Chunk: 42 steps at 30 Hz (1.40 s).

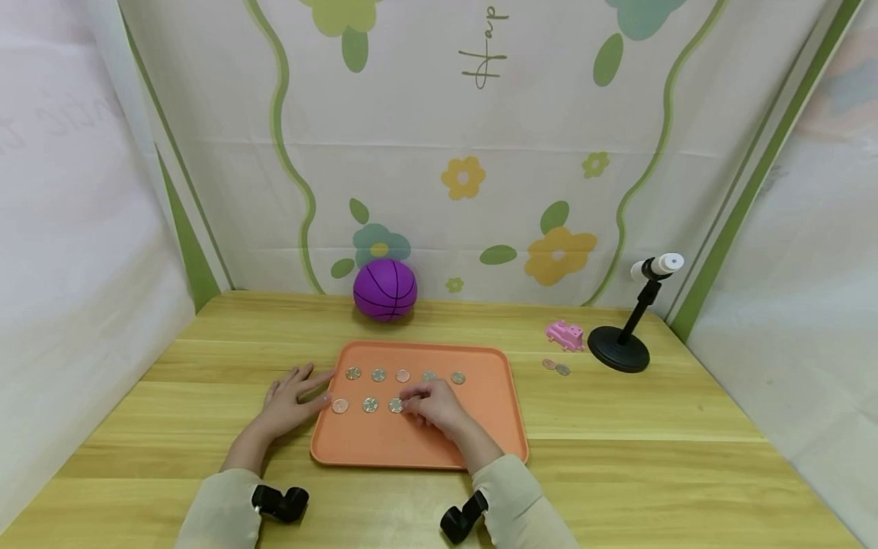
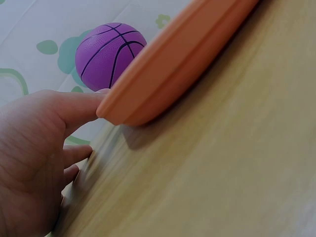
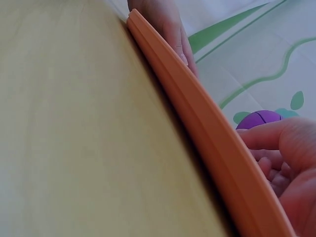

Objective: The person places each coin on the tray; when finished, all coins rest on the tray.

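Observation:
An orange tray (image 1: 418,450) lies on the table with coins in two rows. The far row holds several coins, a silver coin (image 1: 457,377) at its right end. Three make up the near row: a copper coin (image 1: 340,406), a silver coin (image 1: 370,405) and another silver coin (image 1: 395,406). My right hand (image 1: 439,412) pinches this last coin at its right edge with thumb and forefinger; the tray rim hides the fingertips in the right wrist view. With fingers spread, my left hand (image 1: 291,404) rests at the tray's left edge, its thumb touching the rim (image 2: 111,111).
Behind the tray sits a purple ball (image 1: 386,290) against the flowered cloth. To the right are a pink toy (image 1: 565,335), a copper coin (image 1: 549,364) overlapping a silver coin (image 1: 562,370), and a black stand (image 1: 620,347) carrying a white cylinder (image 1: 665,264).

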Available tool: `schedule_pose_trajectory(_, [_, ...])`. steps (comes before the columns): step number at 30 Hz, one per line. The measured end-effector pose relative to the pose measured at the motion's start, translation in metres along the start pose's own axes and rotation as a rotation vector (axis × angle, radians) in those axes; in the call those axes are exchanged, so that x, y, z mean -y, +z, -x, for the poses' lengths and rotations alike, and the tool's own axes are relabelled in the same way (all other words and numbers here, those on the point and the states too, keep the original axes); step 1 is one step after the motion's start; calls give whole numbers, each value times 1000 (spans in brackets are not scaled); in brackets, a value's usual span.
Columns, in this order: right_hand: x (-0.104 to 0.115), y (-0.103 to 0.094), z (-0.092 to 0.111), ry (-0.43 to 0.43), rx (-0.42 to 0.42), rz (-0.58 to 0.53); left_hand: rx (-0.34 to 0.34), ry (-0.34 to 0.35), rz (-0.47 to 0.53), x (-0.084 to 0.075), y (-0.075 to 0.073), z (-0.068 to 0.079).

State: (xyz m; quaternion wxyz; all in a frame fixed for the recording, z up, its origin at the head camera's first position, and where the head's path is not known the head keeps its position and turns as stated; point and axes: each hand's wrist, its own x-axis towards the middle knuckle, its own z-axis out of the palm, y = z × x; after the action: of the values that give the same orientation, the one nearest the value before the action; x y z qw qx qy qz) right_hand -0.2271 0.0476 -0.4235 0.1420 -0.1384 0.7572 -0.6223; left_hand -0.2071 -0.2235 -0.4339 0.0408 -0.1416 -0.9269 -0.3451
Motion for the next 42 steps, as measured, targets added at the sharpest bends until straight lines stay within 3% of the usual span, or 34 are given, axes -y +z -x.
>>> schedule_pose_trajectory(10, [2,-19,-2,6,21,-67,3,-3,2,-2,-2,1])
schedule_pose_trajectory(12, [12,-25,4,-1,13,-59,1,-5,0,-2,-2,2])
schedule_pose_trajectory(17, [20,-43,6,20,3,-48,0,-7,-5,-1,-3,3])
schedule_pose_trajectory(19, [14,-52,3,22,-2,-43,-4,-5,-3,-1,-3,3])
schedule_pose_trajectory(26, [16,-84,18,-32,-1,-58,-13,7,-10,-3,-1,3])
schedule_pose_trajectory(33, [15,-119,37,-14,-98,-16,-19,3,-3,-4,-1,2])
schedule_pose_trajectory(42, [7,-165,48,-40,-186,75,-6,-13,-4,-4,-1,2])
